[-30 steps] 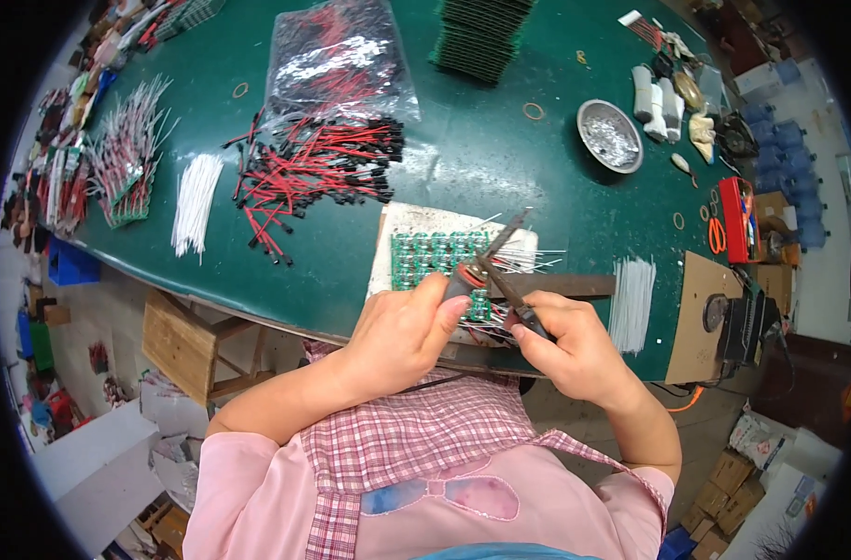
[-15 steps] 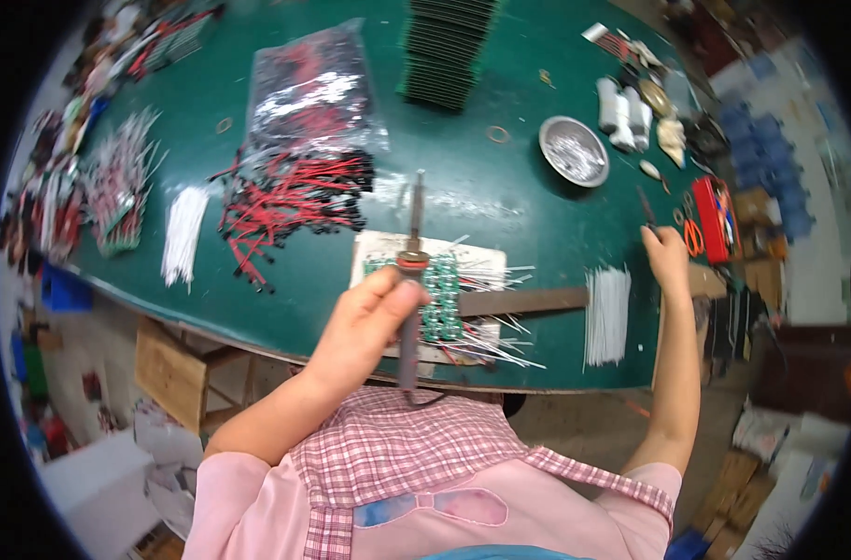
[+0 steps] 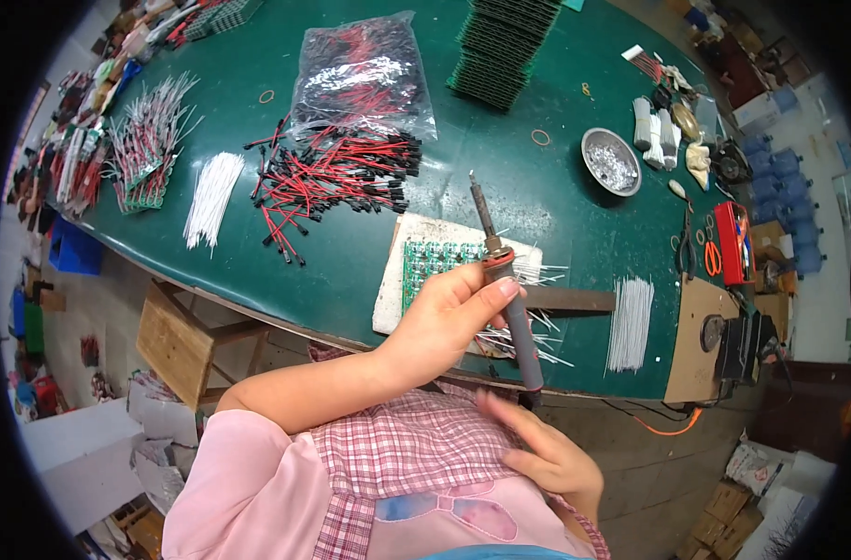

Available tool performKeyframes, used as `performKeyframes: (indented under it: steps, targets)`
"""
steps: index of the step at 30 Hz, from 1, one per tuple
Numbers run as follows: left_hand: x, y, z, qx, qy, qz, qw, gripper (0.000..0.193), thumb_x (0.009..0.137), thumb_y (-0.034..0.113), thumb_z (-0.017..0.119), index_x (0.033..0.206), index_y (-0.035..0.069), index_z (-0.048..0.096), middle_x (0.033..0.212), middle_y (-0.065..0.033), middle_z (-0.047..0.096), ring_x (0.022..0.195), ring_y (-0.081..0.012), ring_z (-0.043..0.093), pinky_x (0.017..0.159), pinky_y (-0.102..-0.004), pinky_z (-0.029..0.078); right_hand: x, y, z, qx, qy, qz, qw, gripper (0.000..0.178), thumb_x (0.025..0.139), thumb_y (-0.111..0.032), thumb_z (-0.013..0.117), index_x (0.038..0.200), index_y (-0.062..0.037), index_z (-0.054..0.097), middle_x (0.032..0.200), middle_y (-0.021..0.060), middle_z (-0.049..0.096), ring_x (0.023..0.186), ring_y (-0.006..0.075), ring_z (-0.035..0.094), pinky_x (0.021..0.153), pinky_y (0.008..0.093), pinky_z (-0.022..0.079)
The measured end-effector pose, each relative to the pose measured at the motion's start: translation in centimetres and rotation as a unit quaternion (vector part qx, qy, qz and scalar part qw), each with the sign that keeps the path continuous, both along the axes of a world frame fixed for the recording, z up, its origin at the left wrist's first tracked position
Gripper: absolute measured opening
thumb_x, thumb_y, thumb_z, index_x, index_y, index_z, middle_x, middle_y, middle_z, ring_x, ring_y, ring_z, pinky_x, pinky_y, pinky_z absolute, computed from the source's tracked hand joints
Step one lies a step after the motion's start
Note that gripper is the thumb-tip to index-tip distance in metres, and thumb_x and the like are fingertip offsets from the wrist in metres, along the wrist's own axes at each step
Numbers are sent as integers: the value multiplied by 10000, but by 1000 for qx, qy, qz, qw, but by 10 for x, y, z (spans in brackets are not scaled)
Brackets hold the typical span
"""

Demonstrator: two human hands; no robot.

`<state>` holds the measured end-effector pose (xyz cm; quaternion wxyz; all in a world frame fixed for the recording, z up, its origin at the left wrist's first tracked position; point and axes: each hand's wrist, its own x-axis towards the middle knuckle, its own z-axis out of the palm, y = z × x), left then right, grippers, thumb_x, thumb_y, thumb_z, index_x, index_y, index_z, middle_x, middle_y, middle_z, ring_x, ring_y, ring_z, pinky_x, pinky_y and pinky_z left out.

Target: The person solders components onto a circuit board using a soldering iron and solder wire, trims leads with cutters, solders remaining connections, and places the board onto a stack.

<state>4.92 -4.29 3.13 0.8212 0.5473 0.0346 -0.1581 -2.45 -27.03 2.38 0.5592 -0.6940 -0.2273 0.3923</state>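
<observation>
My left hand (image 3: 449,313) is closed round the grey handle of a soldering iron (image 3: 523,341), whose metal tip points up and away from me. Beneath it a green circuit board panel (image 3: 419,268) lies on a pale, stained board (image 3: 387,291), partly hidden by the hand. White wires (image 3: 548,347) stick out to the right of the panel, and a flat dark bar (image 3: 575,299) lies across there. My right hand (image 3: 551,455), slightly blurred, is in front of the checked apron below the table edge. Its fingers are stretched out and it holds nothing.
Red-and-black leads (image 3: 341,177) lie beyond, below a filled plastic bag (image 3: 365,79). White wire bundles (image 3: 213,198) (image 3: 631,325) flank the work. Farther off are stacked green boards (image 3: 500,56) and a metal bowl (image 3: 612,163). Black-handled pliers (image 3: 686,250) lie beside a red box (image 3: 734,243).
My right hand has come from the pliers at the table's right to in front of my apron. My left hand has shifted right with the soldering iron, now tilted. The view has shifted too.
</observation>
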Motion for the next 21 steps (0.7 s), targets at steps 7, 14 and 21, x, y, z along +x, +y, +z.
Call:
performKeyframes:
  steps: [7, 14, 21]
  targets:
    - [-19, 2, -12, -72, 9, -38, 997, 279, 999, 307, 496, 1073, 57, 596, 757, 29, 558, 620, -9, 410, 526, -175, 294, 33, 94, -56, 314, -89, -490, 808, 844, 818, -611, 629, 1422, -91, 353, 1145, 66, 527, 966, 169, 550, 808, 324, 426]
    - [-32, 81, -5, -94, 7, -172, 981, 216, 1021, 199, 419, 944, 23, 516, 784, -5, 509, 697, -80, 465, 653, -231, 404, 84, 92, 13, 159, -421, -366, 814, 255, 797, -313, 739, 940, -105, 707, 737, 38, 479, 620, 134, 481, 603, 296, 377]
    - [-15, 108, -14, -133, 38, -304, 943, 172, 921, 133, 487, 848, 6, 578, 715, -34, 559, 613, -110, 492, 555, -263, 383, 98, 115, 18, -53, -492, -42, 868, 335, 647, -300, 791, 956, -176, 756, 594, -36, 284, 520, 129, 358, 545, 296, 274]
